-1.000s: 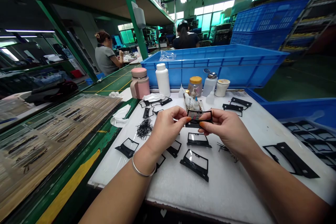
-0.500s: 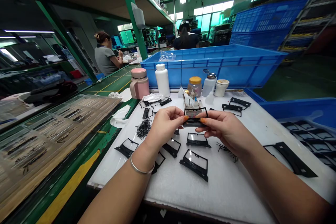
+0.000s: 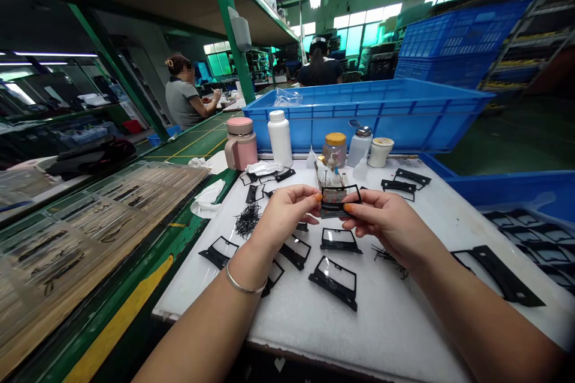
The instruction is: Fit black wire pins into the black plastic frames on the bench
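The left hand (image 3: 284,219) and right hand (image 3: 383,222) pinch a black frame (image 3: 340,198) between their fingertips, by opposite edges, holding it above the bench (image 3: 359,335) near other frames (image 3: 335,282). Gripping only the edges keeps skin off its clear window.

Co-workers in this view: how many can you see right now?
2. A seated co-worker is left of the green upright; a farther co-worker is beyond the blue crate, back turned. Others may be out of sight.
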Motion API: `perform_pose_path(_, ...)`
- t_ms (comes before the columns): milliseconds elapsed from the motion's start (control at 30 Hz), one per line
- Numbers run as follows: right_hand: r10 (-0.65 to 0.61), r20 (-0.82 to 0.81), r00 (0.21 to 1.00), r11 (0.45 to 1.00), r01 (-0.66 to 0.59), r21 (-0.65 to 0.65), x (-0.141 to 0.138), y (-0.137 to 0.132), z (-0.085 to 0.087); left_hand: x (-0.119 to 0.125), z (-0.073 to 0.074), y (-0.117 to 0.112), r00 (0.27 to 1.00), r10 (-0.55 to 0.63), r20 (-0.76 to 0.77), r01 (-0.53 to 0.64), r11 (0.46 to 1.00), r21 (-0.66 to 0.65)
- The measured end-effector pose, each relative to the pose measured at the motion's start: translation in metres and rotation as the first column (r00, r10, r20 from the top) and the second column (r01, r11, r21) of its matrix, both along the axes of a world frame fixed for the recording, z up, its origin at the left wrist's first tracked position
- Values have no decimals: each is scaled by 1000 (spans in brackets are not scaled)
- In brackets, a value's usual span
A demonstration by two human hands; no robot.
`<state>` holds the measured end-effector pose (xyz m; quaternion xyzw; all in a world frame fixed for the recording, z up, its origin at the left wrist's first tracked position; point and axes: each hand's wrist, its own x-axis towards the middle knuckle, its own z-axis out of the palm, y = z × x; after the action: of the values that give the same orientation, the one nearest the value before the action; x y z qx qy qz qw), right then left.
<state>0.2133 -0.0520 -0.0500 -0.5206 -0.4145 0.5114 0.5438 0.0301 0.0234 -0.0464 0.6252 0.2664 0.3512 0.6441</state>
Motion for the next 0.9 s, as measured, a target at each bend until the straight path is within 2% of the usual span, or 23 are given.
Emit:
perform_pose_path(400,20,30,999,1000,-20,6,-3,-1,2,2,0,-2,999,24,-37,-21,997,70)
perform_pose_path(900,34,43,999,999,-35,26,-3,-1,3,4,7,-9,997,43,-58,-37,996,87)
